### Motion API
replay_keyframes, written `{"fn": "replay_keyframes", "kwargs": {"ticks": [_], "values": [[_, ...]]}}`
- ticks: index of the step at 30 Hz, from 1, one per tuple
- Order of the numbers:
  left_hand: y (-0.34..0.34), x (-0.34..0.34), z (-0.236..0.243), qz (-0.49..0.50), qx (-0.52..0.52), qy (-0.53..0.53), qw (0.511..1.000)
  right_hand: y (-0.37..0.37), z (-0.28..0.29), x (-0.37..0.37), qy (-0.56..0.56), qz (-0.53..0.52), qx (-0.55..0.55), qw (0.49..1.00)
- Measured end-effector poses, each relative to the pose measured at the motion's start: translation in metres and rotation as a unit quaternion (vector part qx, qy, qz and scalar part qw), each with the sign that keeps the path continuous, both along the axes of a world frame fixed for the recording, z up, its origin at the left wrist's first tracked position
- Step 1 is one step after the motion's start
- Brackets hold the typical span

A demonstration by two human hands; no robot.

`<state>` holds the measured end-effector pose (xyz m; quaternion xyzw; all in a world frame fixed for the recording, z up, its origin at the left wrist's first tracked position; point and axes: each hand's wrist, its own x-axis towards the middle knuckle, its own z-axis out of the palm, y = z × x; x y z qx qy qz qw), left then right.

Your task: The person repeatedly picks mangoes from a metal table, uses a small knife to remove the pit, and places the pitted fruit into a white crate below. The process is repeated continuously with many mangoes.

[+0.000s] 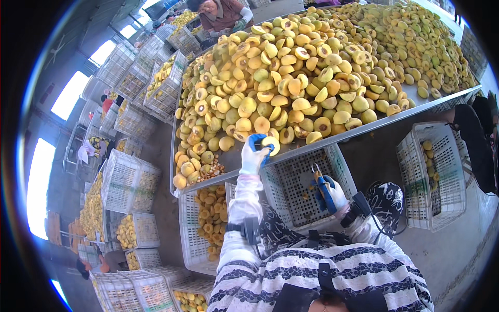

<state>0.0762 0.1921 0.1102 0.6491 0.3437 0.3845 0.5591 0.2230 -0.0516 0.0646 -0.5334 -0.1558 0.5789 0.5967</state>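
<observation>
My left hand (pixel 253 154), in a white and blue glove, is closed on a pale yellow fruit half (pixel 271 146) at the near lip of a metal table (pixel 312 151). A large heap of halved yellow fruit (pixel 286 78) covers the table, some halves with dark centres. My right hand (pixel 331 195), gloved alike, grips an orange-handled tool with a metal loop tip (pixel 316 170), held over a white perforated crate (pixel 291 179) below the table. A small pile of pits or scraps (pixel 212 167) lies near the table's left corner.
A crate of fruit halves (pixel 205 223) stands below at left, another crate (pixel 431 177) at right. Stacked crates (pixel 130 182) fill the left side. A co-worker (pixel 218 18) works across the table. A dark-clothed person's leg (pixel 473 145) is at far right.
</observation>
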Motion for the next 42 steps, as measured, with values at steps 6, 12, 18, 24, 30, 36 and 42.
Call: {"fn": "replay_keyframes", "kwargs": {"ticks": [6, 12, 18, 24, 30, 36, 42], "values": [[-0.079, -0.008, 0.007, 0.015, -0.089, -0.197, 0.976, 0.033, 0.022, -0.023, -0.213, 0.054, 0.17, 0.961], [-0.115, -0.005, 0.0, 0.077, -0.047, -0.154, 0.984, 0.037, -0.005, -0.037, -0.406, 0.015, 0.166, 0.899], [-0.122, 0.007, -0.002, 0.128, 0.078, -0.127, 0.98, 0.017, 0.005, -0.039, -0.317, 0.039, 0.184, 0.93], [-0.129, 0.009, -0.013, 0.071, -0.244, -0.267, 0.93, 0.009, 0.013, -0.043, -0.411, 0.101, 0.046, 0.905], [-0.134, 0.01, -0.024, 0.079, -0.089, -0.226, 0.967, 0.008, 0.003, -0.054, -0.368, 0.065, 0.075, 0.925], [-0.145, 0.014, -0.028, 0.13, -0.136, -0.278, 0.942, 0.005, 0.002, -0.064, -0.454, 0.122, 0.002, 0.883], [-0.142, 0.005, -0.015, 0.078, -0.053, -0.202, 0.975, 0.014, -0.01, -0.047, -0.218, 0.14, 0.111, 0.96]]}}
